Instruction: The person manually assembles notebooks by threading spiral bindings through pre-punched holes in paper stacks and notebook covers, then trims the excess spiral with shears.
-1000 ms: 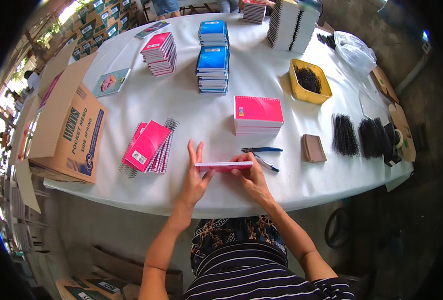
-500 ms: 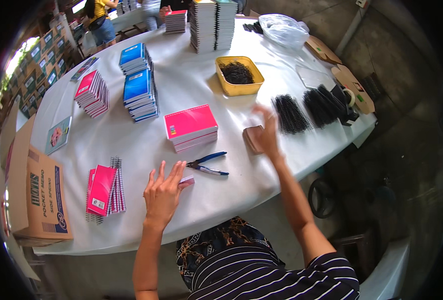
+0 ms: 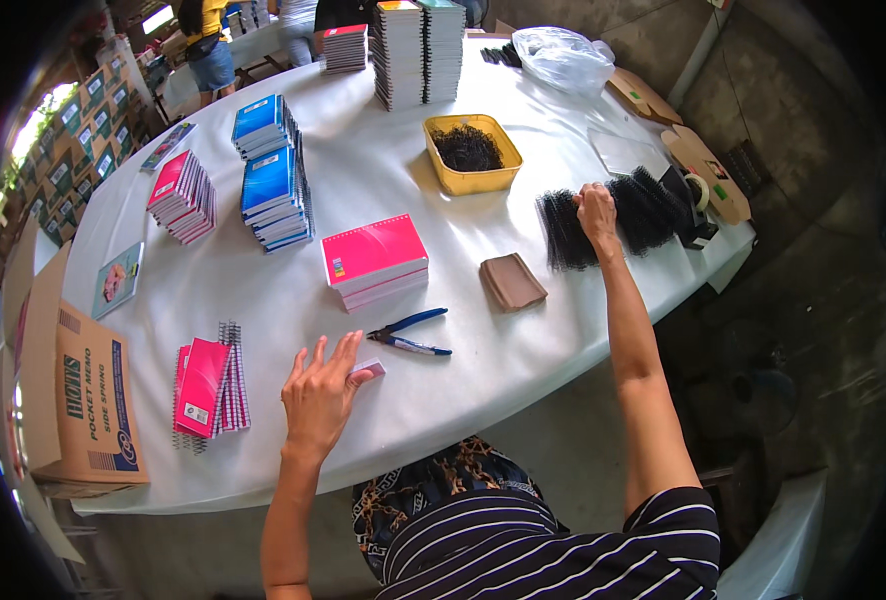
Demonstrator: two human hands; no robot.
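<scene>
Your left hand lies flat, fingers spread, on a small pink notepad just left of the pliers. Your right hand, far right of the pliers, pinches the black binding combs.

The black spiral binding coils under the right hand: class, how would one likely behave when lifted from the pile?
Probably light: each coil is thin open wire. They lie packed side by side, so neighbours may snag and lift together as the right hand pulls. Being round, a loose one could roll on the smooth white table cover.
</scene>
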